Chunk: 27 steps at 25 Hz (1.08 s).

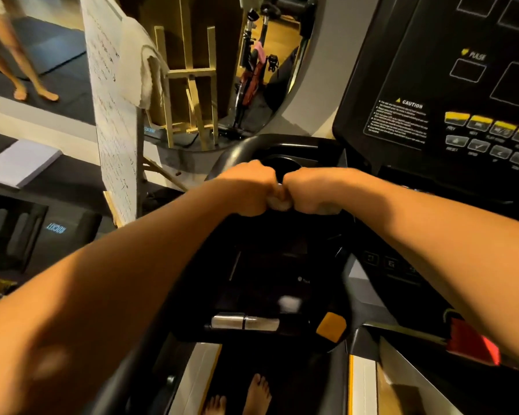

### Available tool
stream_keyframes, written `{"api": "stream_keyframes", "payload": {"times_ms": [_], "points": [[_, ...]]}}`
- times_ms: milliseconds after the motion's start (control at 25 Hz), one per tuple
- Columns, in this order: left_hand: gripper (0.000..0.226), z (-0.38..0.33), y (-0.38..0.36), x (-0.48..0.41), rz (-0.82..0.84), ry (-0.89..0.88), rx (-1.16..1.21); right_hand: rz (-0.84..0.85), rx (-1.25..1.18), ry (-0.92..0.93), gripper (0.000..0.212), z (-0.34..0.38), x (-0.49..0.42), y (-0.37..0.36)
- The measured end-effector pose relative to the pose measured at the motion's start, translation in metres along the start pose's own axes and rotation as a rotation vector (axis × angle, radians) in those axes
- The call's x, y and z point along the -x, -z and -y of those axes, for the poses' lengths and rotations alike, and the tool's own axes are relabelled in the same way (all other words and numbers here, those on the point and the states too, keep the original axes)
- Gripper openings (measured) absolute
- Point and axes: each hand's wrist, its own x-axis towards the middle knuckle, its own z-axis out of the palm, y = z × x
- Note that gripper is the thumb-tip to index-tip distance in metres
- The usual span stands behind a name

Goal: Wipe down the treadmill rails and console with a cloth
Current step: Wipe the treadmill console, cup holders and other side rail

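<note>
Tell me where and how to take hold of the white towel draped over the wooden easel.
Grip the white towel at its hanging lower edge, near the frayed hem, coming from the treadmill side with the left hand. It is draped over the top of the wooden easel and hangs loose, so pinching the free edge and lifting upward should clear the frame; pulling sideways may tip the easel.

Lighting: dim, warm amber indoor cast. Console dark, legends soft. Motion blur on left forearm and red tag. Wide-angle bending at edges.
</note>
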Motion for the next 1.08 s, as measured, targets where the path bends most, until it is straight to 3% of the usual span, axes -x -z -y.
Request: {"api": "stream_keyframes", "payload": {"times_ms": [120,200,360,480,560,680,800,920,1080], "points": [[0.027,0.000,-0.005,0.002,-0.039,-0.031,0.020,-0.047,0.006,0.007,0.021,-0.002,0.000,-0.003],[0.018,0.008,0.004,0.014,-0.043,-0.049,-0.082,-0.113,-0.133,0.048,0.028,0.001,-0.007,-0.008],[0.016,0.027,0.016,0.031,-0.030,-0.038,-0.199,-0.257,-0.332,0.155,0.020,0.009,-0.017,-0.016],[0.018,0.016,0.003,0.019,-0.042,-0.011,-0.076,-0.160,-0.167,0.178,0.031,-0.001,-0.011,-0.019],[0.022,0.002,-0.005,0.005,-0.063,-0.013,0.030,-0.055,-0.048,0.089,0.021,-0.010,-0.008,-0.012],[0.020,-0.008,-0.014,-0.008,-0.121,-0.061,0.172,-0.045,0.032,0.032,0.042,-0.018,-0.003,-0.012],[0.017,0.005,-0.011,0.003,-0.089,-0.054,0.140,-0.091,-0.014,0.032,0.019,-0.013,-0.002,-0.011],[0.012,0.028,0.010,0.023,-0.017,-0.011,-0.075,-0.228,-0.155,0.118,0.027,0.009,-0.007,-0.013],[0.023,0.014,0.006,0.017,0.003,0.050,0.064,-0.151,-0.132,0.076,0.032,0.001,0.001,-0.023]]}}
